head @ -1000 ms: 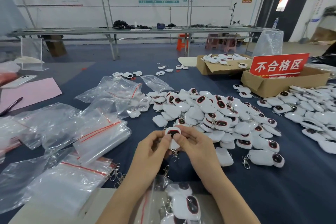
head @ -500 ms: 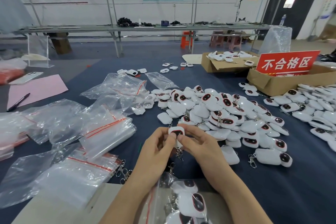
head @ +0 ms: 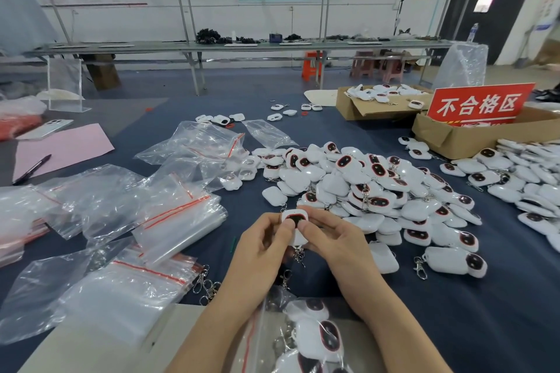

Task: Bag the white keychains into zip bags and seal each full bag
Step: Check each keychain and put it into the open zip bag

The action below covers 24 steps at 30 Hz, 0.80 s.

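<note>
1. Head view: the left hand (head: 263, 247) and the right hand (head: 336, 242) meet over the dark blue table cloth (head: 454, 312), and both pinch one white keychain (head: 294, 217) between them.
2. Both thumbs press on the lower part of its face, with the other fingers curled behind it. Its top edge and dark, red-rimmed oval window show above the thumb tips.
3. A small metal clasp (head: 298, 255) hangs from the keychain's lower end, below the thumbs and between the two palms.
4. The held keychain sits just in front of the near edge of the big pile of keychains (head: 363, 188). These are smooth, glossy, rounded white plastic shells, many showing the same dark oval, with silvery clasps poking out among them.
5. A clear zip bag (head: 306, 339) with a red seal strip lies between the forearms at the bottom edge and holds several white keychains. Whether its mouth is closed cannot be told.
6. To the left lie stacks of empty zip bags (head: 178, 215), thin, crinkled and see-through, each with a red line at the opening. A few loose metal clasps (head: 206, 285) lie beside the nearest stack.
7. At the far right stands a brown cardboard box (head: 448, 142) carrying a red sign (head: 478, 104) with white characters. A second cardboard box (head: 363, 110) behind it holds more keychains.
8. At the far left a pen (head: 31, 169) rests on the edge of a pink sheet (head: 60, 148).
</note>
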Motion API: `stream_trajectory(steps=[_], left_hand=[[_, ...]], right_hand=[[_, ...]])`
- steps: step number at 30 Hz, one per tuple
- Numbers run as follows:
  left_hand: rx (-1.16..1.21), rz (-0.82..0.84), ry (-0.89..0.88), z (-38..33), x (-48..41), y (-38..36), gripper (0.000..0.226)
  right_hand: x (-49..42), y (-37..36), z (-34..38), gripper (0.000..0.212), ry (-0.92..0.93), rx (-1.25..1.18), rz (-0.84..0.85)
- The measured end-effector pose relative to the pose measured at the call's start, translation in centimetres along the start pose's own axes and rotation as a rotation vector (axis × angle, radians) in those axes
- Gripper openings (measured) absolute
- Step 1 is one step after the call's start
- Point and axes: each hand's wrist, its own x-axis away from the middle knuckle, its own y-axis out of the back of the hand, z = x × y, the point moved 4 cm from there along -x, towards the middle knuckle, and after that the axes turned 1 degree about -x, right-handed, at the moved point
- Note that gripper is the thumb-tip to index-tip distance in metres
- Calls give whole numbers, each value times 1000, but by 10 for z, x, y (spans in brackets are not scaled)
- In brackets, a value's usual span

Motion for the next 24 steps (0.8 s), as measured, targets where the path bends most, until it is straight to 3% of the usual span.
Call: stream_trajectory(steps=[7,17,24], left_hand=[[32,19,-29,-8,3,0,12],[9,20,-57,-11,3,-1,12],[8,-3,-58,-8,3,0,22]], right_hand=[[-3,2,-5,28,-61,-62,-27],[-4,3,-7,20,-105,-207,-16],[-3,-1,-5,33,-70,-242,44]])
